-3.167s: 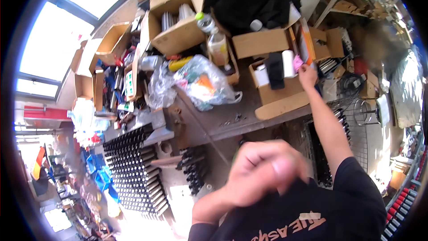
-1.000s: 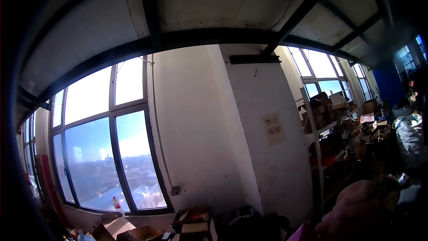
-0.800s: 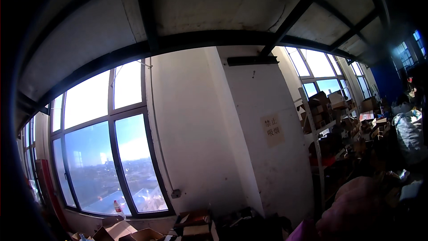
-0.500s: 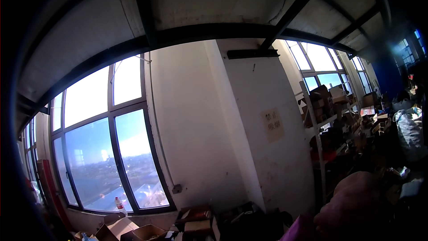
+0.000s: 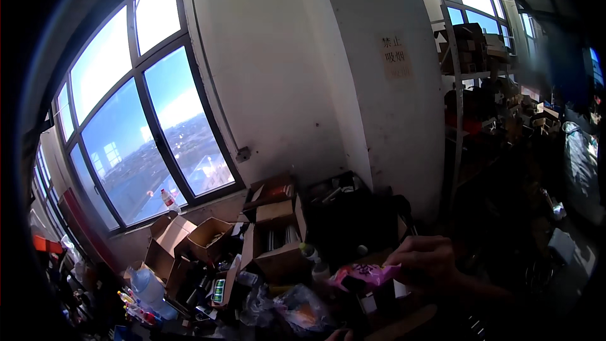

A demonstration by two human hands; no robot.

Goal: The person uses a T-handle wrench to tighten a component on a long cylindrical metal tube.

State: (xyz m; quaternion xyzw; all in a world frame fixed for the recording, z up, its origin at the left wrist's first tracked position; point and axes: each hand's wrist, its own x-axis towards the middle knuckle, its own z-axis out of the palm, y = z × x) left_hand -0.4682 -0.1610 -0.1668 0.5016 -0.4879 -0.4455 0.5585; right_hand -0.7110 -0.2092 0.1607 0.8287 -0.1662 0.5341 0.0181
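Observation:
My right hand [image 5: 429,257] is closed, its fingers pinching the right edge of a shiny pink plastic packet [image 5: 365,275] with dark printing. The packet hangs over the cluttered worktop, just right of a bottle [image 5: 310,254] with a yellowish-green top. Only a bit of my left hand [image 5: 341,335] shows at the lower edge, below the packet; its fingers are mostly cut off, and whether it holds anything is hidden. Crumpled clear plastic bags [image 5: 302,308] lie to the left of the packet, near that hand.
Open cardboard boxes [image 5: 210,238] crowd the worktop beneath the window. A clear bottle with a red label [image 5: 169,200] stands on the sill. A blue-tinted plastic jug [image 5: 150,290] is at left. Loaded shelves [image 5: 464,76] stand at right, with a pale sack [image 5: 581,164] beyond.
The view has tilted down, bringing the worktop into sight. My right hand, with the pink packet, appears farther left and smaller. Part of my left hand now shows at the lower edge.

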